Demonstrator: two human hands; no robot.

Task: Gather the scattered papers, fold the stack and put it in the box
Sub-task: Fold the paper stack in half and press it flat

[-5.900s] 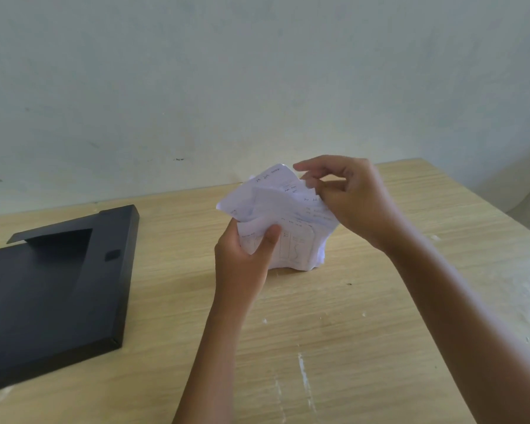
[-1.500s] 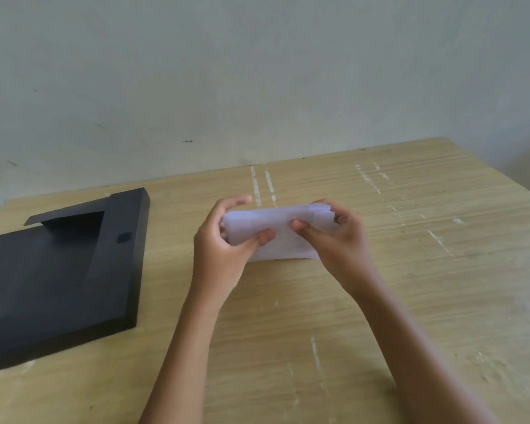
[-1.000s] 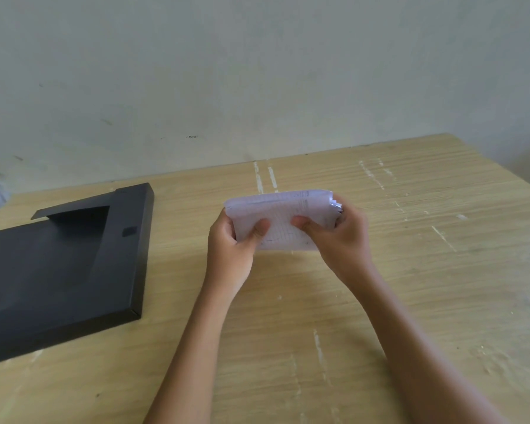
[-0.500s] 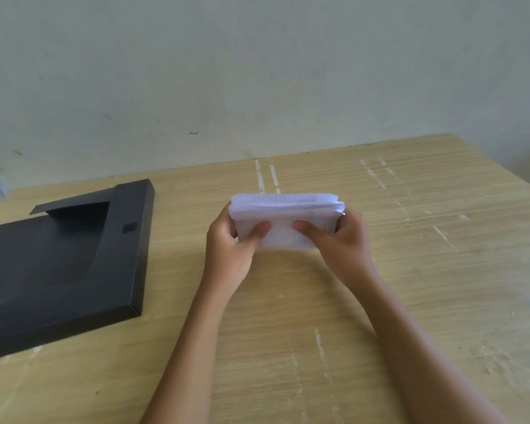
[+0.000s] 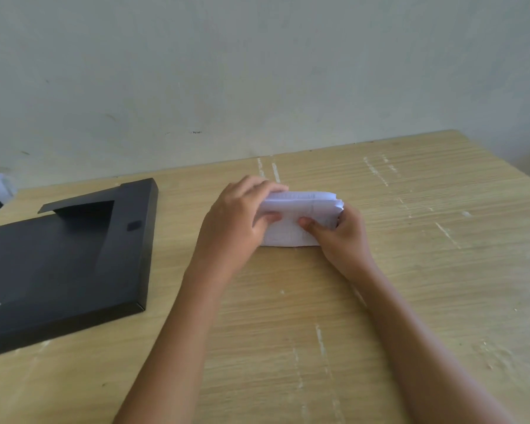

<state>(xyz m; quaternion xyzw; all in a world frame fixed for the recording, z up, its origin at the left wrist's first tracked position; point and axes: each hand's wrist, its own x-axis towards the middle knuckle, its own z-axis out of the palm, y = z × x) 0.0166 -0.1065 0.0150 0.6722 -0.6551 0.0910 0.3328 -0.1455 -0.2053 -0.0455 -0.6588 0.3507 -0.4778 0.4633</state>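
Hands both clamped on the stack (image 5: pixel 300 218), which stands on its lower edge on the table (image 5: pixel 410 270), well right of the box (image 5: pixel 58 264). Your left hand (image 5: pixel 239 221) has fingers curled over the top left corner, thumb pressed on the near face. Your right hand (image 5: pixel 340 234) pinches the right end, thumb in front. Versus half a second ago: left fingers have come up over the top edge; the stack sits in the same place.
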